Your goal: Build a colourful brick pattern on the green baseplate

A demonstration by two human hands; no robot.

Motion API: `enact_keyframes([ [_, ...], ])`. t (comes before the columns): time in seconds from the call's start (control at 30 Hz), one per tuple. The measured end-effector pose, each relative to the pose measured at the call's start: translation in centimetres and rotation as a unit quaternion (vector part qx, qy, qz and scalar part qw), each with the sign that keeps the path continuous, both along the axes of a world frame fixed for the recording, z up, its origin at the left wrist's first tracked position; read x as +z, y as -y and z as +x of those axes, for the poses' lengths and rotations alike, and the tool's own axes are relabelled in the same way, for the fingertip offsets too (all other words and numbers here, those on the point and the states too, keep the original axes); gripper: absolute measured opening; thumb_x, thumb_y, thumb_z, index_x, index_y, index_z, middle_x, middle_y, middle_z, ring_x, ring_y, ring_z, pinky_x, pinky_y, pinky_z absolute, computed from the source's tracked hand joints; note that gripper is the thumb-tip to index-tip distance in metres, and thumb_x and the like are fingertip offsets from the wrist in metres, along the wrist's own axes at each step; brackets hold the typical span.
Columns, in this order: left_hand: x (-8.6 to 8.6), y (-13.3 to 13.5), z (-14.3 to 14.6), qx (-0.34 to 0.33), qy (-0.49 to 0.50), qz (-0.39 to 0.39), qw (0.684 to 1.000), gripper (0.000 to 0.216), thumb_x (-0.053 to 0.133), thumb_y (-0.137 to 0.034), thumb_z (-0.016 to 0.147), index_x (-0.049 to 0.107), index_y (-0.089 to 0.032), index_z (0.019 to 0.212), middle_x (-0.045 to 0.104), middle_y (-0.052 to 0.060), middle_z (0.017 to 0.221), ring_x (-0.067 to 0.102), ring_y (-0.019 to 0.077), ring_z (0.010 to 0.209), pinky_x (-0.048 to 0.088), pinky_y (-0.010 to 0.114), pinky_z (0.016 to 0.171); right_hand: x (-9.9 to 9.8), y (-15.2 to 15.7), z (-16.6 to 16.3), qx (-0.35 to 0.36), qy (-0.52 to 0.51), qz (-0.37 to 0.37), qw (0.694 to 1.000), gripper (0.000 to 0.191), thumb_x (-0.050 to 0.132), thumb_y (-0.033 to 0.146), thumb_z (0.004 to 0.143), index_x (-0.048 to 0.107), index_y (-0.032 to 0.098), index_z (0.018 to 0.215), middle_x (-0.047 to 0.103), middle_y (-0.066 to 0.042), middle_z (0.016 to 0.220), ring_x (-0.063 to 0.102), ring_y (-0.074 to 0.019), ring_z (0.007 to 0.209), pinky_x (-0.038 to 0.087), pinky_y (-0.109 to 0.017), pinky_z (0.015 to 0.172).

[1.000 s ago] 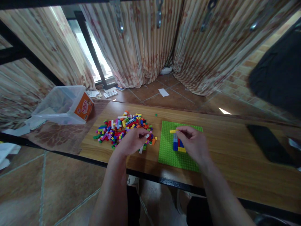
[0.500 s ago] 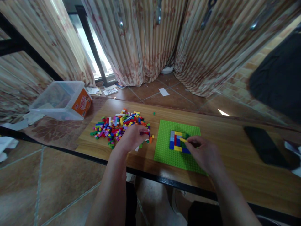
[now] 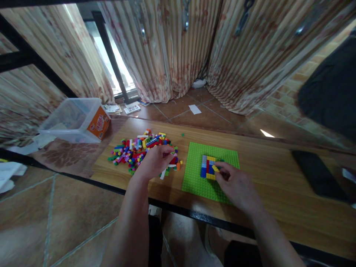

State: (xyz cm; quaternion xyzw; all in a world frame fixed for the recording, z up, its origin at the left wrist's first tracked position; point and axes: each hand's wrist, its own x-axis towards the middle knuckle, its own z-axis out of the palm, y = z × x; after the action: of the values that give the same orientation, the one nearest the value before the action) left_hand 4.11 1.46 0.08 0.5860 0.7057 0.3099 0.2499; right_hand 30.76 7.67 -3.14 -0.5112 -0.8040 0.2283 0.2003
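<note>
My right hand pinches a small yellow toy brick between thumb and fingers. It holds the brick low over a block of bricks in blue, grey, red and yellow, set on a green baseplate. My fingers hide the right side of that block. At the right edge of a heap of loose bricks is my left hand, its thumb and fingertips drawn together. What lies between those fingertips, if anything, I cannot make out. A white brick lies just below this hand.
A clear plastic box with an orange label stands at the table's left end. On the right of the wooden table lies a dark phone-like slab. One small green brick sits apart, behind the heap.
The yellow brick in my right hand has shifted slightly left and lower and turned. A red piece seen at my left fingertips no longer shows there; that hand has moved slightly left.
</note>
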Motion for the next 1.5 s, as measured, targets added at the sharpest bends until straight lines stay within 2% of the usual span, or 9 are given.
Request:
enact_keyframes([
  [0.17, -0.1, 0.7, -0.4, -0.050, 0.029, -0.040, 0.998, 0.023, 0.066, -0.016, 0.077, 0.072, -0.017, 0.099, 0.074, 0.003, 0.085, 0.067, 0.0166, 0.077, 0.049, 0.026, 0.070, 0.5, 0.3, -0.9, 0.004, -0.081, 0.012, 0.997, 0.030, 0.053, 0.034, 0.086, 0.071, 0.021, 0.107, 0.075, -0.006, 0.089, 0.067, -0.0201, 0.071, 0.051, -0.035, 0.070],
  [0.3, -0.3, 1.0, -0.2, -0.082, -0.027, -0.061, 0.994, 0.020, 0.069, -0.013, 0.070, 0.071, -0.017, 0.090, 0.073, 0.003, 0.085, 0.065, 0.0170, 0.074, 0.047, 0.026, 0.069, 0.4, 1.8, -3.6, 0.048, -0.131, 0.013, 0.990, 0.025, 0.053, 0.030, 0.087, 0.071, 0.023, 0.104, 0.075, -0.006, 0.094, 0.069, -0.0199, 0.079, 0.053, -0.035, 0.076],
  [0.63, 0.2, 0.9, 1.1, -0.058, -0.129, -0.086, 0.986, 0.018, 0.058, -0.005, 0.072, 0.067, -0.018, 0.080, 0.071, 0.005, 0.086, 0.063, 0.0199, 0.078, 0.043, 0.029, 0.071, -1.3, 4.8, -9.6, 0.122, -0.010, 0.030, 0.992, 0.025, 0.050, 0.017, 0.088, 0.068, 0.020, 0.106, 0.074, -0.009, 0.102, 0.067, -0.0236, 0.092, 0.051, -0.035, 0.083],
  [0.83, 0.1, 0.8, 0.6, -0.042, -0.136, -0.061, 0.988, 0.022, 0.056, -0.005, 0.074, 0.069, -0.018, 0.084, 0.071, 0.006, 0.086, 0.064, 0.0198, 0.078, 0.045, 0.029, 0.072, -1.3, 4.6, -9.7, 0.112, -0.053, 0.011, 0.992, 0.027, 0.055, 0.020, 0.088, 0.066, 0.021, 0.112, 0.074, -0.008, 0.103, 0.068, -0.0231, 0.095, 0.050, -0.036, 0.085],
  [0.93, -0.1, 0.8, 0.3, -0.038, -0.109, -0.032, 0.993, 0.024, 0.056, -0.006, 0.075, 0.071, -0.019, 0.088, 0.072, 0.005, 0.088, 0.065, 0.0190, 0.081, 0.047, 0.028, 0.074, -0.9, 4.3, -9.4, 0.086, -0.108, -0.021, 0.990, 0.024, 0.054, 0.024, 0.089, 0.068, 0.022, 0.108, 0.075, -0.006, 0.092, 0.068, -0.0210, 0.084, 0.050, -0.033, 0.078],
  [1.03, -0.1, 0.6, 0.4, -0.046, -0.044, 0.012, 0.998, 0.024, 0.055, -0.009, 0.080, 0.072, -0.019, 0.094, 0.073, 0.004, 0.090, 0.066, 0.0173, 0.083, 0.049, 0.027, 0.077, -0.6, 3.9, -9.1, 0.042, -0.216, -0.080, 0.972, 0.027, 0.057, 0.037, 0.089, 0.068, 0.020, 0.106, 0.072, -0.005, 0.081, 0.065, -0.0184, 0.069, 0.050, -0.031, 0.066],
  [1.23, 0.6, 0.3, 2.0, -0.069, 0.036, 0.096, 0.992, 0.019, 0.056, -0.009, 0.083, 0.070, -0.018, 0.092, 0.070, 0.002, 0.088, 0.063, 0.0145, 0.081, 0.047, 0.025, 0.075, -0.1, 2.7, -9.4, -0.026, -0.396, -0.255, 0.882, 0.045, 0.066, 0.056, 0.077, 0.068, 0.018, 0.101, 0.071, -0.005, 0.078, 0.062, -0.0171, 0.063, 0.044, -0.025, 0.046],
  [1.37, 0.9, 0.2, 3.1, -0.083, 0.061, 0.096, 0.990, 0.018, 0.056, -0.008, 0.082, 0.070, -0.017, 0.090, 0.068, 0.001, 0.085, 0.062, 0.0126, 0.076, 0.047, 0.023, 0.072, 0.3, 2.4, -9.5, -0.022, -0.422, -0.256, 0.869, 0.036, 0.070, 0.052, 0.073, 0.070, 0.019, 0.085, 0.066, -0.001, 0.065, 0.056, -0.0137, 0.054, 0.045, -0.026, 0.048],
  [1.5, 0.3, 0.0, 3.3, -0.055, 0.069, 0.072, 0.993, 0.014, 0.060, -0.015, 0.082, 0.069, -0.017, 0.093, 0.069, 0.003, 0.089, 0.064, 0.0141, 0.078, 0.049, 0.024, 0.072, 0.3, 2.3, -9.3, -0.033, -0.433, -0.229, 0.871, 0.031, 0.070, 0.049, 0.074, 0.071, 0.019, 0.084, 0.064, 0.000, 0.063, 0.056, -0.0132, 0.054, 0.045, -0.026, 0.049],
])
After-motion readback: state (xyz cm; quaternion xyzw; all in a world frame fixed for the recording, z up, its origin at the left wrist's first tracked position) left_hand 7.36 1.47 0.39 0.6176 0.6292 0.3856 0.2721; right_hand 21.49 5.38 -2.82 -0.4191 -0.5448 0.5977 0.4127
